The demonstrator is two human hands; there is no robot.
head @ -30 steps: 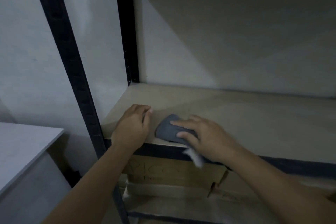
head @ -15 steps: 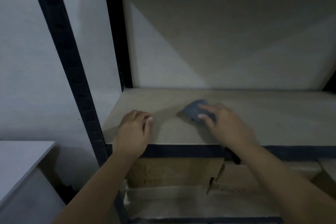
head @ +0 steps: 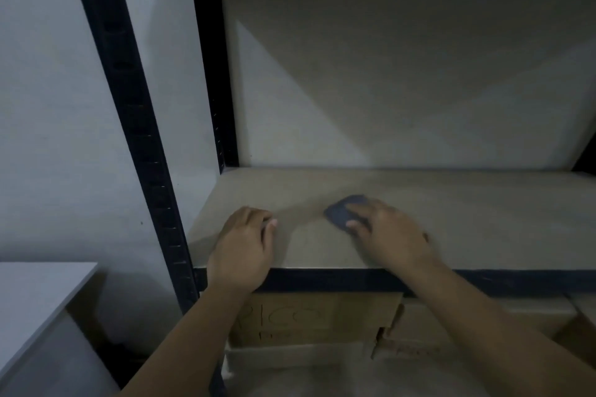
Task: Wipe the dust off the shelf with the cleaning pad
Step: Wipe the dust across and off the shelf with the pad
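Observation:
The shelf board [head: 467,213] is a beige, dusty panel set in a black metal rack. A dark grey cleaning pad [head: 342,211] lies flat on it, left of centre. My right hand [head: 392,237] presses down on the pad, fingers over its near right part. My left hand [head: 243,248] rests on the board's front left edge with its fingers curled and nothing in it.
A black upright post [head: 135,126] stands at the left, a second one [head: 222,106] at the back corner. The black front rail [head: 500,282] runs under my wrists. Cardboard boxes [head: 319,319] sit on the level below. A white tabletop [head: 38,296] is at lower left.
My right hand has pushed the pad from the front edge back into the shelf and a little right. My left hand has stayed put. The view has tilted up.

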